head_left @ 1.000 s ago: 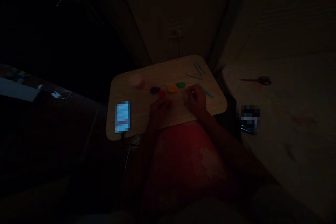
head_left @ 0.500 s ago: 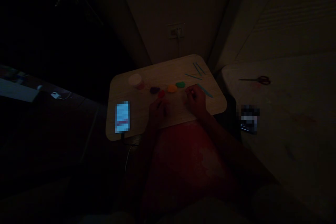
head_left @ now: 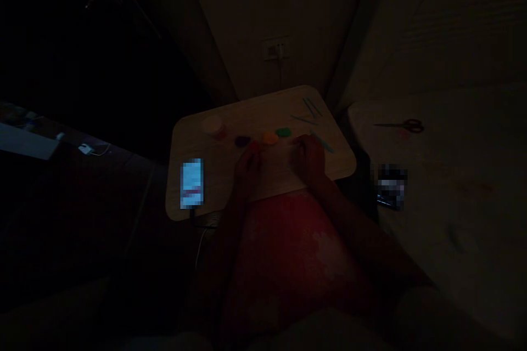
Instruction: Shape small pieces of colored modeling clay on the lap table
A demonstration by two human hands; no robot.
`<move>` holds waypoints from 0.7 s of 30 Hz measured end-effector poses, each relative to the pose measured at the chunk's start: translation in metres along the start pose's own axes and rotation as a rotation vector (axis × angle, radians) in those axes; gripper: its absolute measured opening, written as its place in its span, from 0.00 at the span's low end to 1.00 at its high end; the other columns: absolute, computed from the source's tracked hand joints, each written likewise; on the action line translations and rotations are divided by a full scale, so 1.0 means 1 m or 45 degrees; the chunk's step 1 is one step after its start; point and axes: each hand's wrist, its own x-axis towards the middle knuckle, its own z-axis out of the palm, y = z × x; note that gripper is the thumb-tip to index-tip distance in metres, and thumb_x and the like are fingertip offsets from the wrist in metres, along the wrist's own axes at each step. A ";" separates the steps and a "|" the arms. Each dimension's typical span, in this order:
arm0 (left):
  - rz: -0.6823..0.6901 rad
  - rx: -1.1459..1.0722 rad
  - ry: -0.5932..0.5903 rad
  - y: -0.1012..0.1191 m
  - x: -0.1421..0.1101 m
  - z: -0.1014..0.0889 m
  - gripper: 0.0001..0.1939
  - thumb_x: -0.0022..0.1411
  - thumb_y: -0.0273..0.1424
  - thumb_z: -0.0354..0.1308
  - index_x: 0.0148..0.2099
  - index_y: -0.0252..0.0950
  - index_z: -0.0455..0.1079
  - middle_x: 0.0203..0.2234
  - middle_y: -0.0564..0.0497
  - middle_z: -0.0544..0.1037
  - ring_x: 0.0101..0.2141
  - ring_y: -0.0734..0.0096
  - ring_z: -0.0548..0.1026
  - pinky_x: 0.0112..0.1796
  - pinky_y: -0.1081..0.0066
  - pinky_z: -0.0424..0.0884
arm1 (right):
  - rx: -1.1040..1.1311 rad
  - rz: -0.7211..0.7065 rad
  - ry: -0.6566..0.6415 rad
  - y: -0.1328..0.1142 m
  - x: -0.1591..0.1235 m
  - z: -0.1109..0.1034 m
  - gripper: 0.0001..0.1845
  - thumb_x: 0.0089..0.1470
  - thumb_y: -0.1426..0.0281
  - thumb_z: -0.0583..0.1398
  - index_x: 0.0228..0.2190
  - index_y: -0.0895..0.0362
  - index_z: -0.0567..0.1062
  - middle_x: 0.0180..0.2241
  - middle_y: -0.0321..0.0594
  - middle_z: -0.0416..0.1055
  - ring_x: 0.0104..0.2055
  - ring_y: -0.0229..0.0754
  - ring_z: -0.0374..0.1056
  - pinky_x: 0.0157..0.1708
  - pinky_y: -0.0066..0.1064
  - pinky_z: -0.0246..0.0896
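Observation:
The room is very dark. My left hand is on the small wooden table with its fingers closed at a red lump of clay, which they partly cover. My right hand rests further right, fingers curled into a pinch; what they hold, if anything, I cannot make out. A dark purple lump, an orange lump and a green lump lie in a row beyond my hands. Just past my right hand lies a wide blue-green strip.
Thin blue-green sticks lie at the table's far right. A tub stands at the left, behind a lit phone with a cable. Scissors lie on the pale surface at right. A wall socket holds a plug.
My left hand has moved slightly forward, and its fingers now cover part of the red lump. My right hand has shifted only a little. The picture is dimmer.

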 end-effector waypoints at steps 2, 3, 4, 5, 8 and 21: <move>-0.006 0.026 -0.003 0.000 -0.001 0.000 0.16 0.64 0.43 0.65 0.47 0.37 0.80 0.38 0.47 0.81 0.32 0.72 0.76 0.32 0.74 0.73 | -0.037 0.016 0.015 0.000 0.000 0.000 0.14 0.60 0.71 0.50 0.37 0.56 0.75 0.39 0.49 0.75 0.43 0.51 0.69 0.45 0.41 0.62; -0.018 0.029 -0.002 0.000 -0.001 0.000 0.16 0.64 0.42 0.65 0.46 0.37 0.80 0.38 0.46 0.82 0.32 0.72 0.76 0.32 0.74 0.74 | -0.062 0.036 0.018 -0.001 0.000 0.000 0.14 0.61 0.70 0.50 0.36 0.55 0.75 0.38 0.49 0.75 0.42 0.51 0.69 0.44 0.41 0.62; -0.036 0.031 -0.003 0.001 -0.001 0.001 0.16 0.63 0.42 0.65 0.46 0.36 0.81 0.37 0.47 0.82 0.31 0.72 0.76 0.32 0.74 0.74 | -0.088 0.067 0.016 -0.001 0.000 -0.001 0.14 0.62 0.67 0.51 0.36 0.55 0.75 0.36 0.48 0.76 0.40 0.50 0.69 0.42 0.40 0.62; -0.054 0.035 -0.005 0.002 -0.002 0.001 0.15 0.63 0.42 0.65 0.45 0.36 0.80 0.34 0.47 0.82 0.29 0.72 0.76 0.31 0.74 0.74 | -0.116 0.105 0.003 -0.001 0.000 -0.002 0.14 0.63 0.65 0.51 0.36 0.56 0.75 0.35 0.48 0.76 0.38 0.50 0.70 0.40 0.40 0.62; -0.087 0.058 -0.002 0.008 -0.003 0.003 0.14 0.64 0.41 0.64 0.38 0.35 0.79 0.25 0.51 0.79 0.25 0.73 0.74 0.28 0.74 0.71 | -0.178 0.159 -0.082 -0.002 0.000 -0.007 0.15 0.63 0.61 0.54 0.36 0.56 0.76 0.32 0.48 0.77 0.34 0.51 0.70 0.35 0.39 0.60; -0.025 0.129 -0.014 0.012 -0.003 0.001 0.12 0.65 0.39 0.61 0.36 0.36 0.79 0.21 0.54 0.72 0.23 0.75 0.67 0.25 0.75 0.64 | -0.303 -0.198 -0.509 0.003 -0.006 -0.027 0.15 0.62 0.63 0.58 0.47 0.56 0.75 0.46 0.52 0.78 0.44 0.53 0.73 0.39 0.38 0.63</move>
